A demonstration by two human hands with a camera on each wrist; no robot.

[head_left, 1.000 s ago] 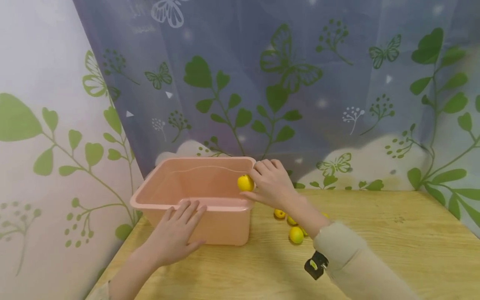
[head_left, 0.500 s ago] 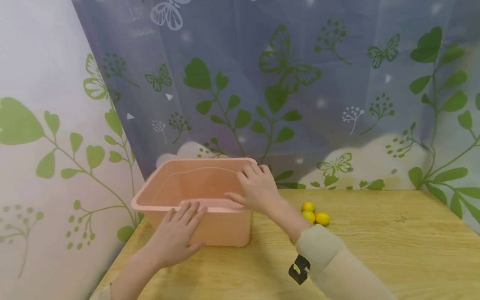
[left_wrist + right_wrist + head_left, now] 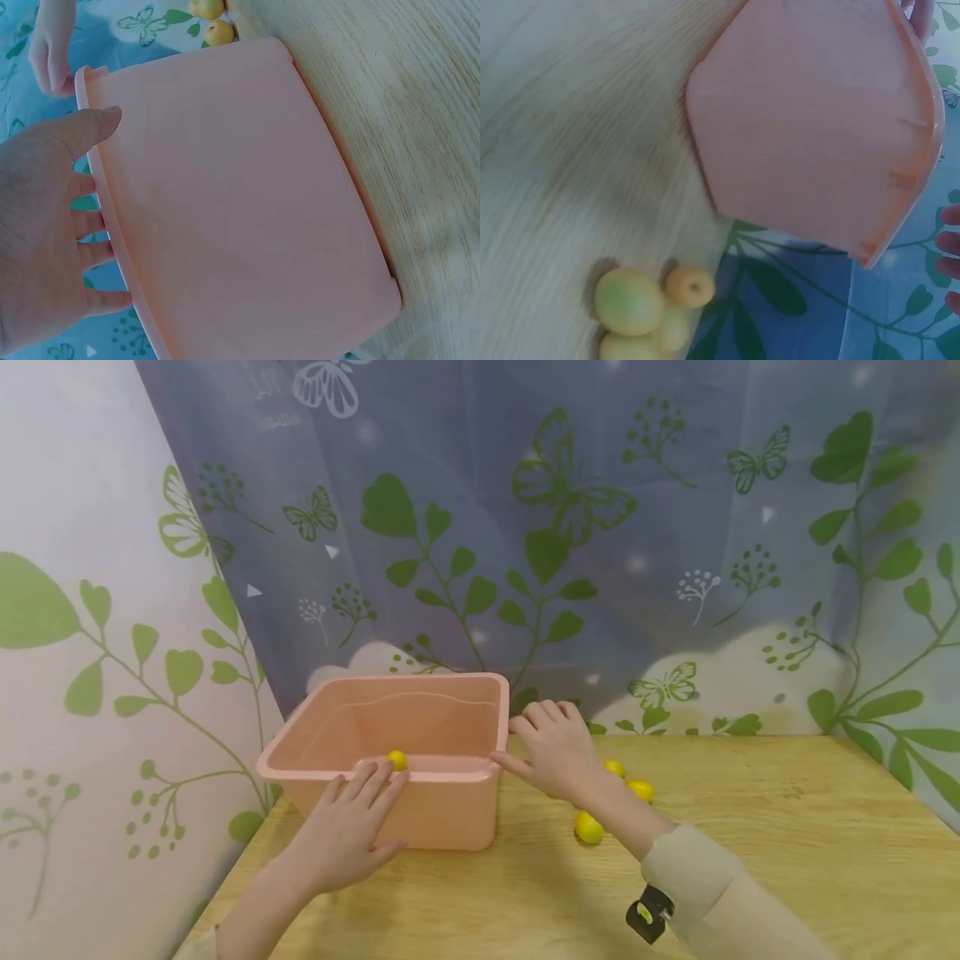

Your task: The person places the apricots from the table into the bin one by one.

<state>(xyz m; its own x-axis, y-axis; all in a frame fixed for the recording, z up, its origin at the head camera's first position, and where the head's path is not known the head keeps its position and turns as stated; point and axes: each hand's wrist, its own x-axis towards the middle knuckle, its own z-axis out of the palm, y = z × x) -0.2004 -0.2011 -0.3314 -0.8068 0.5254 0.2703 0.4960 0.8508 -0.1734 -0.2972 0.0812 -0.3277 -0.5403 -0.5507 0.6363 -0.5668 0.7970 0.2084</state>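
My left hand [image 3: 348, 831] rests on the front rim of a pink plastic bin [image 3: 457, 814], its fingers straight over the edge. In the left wrist view the thumb lies against the bin's outer wall. One small round yellow fruit [image 3: 397, 761] shows inside the bin, just beyond the left fingertips. Beside the bin's right rim is my right hand [image 3: 558, 747], holding nothing, with its fingers loosely bent and the thumb reaching toward the rim. Several more yellow fruits [image 3: 588, 827] lie on the table, partly hidden by the right forearm; the right wrist view shows them clustered, one greenish [image 3: 629, 301].
The wooden table [image 3: 750, 827] extends to the right of the bin. Behind it hangs a blue cloth [image 3: 465, 527] printed with green leaves and butterflies. A pale leaf-patterned wall covering [image 3: 112, 735] stands close on the left.
A second ago the right hand held a yellow fruit at the right rim. It moved left over the bin, let go, and came back right; a fruit now shows inside. The left hand stayed put.
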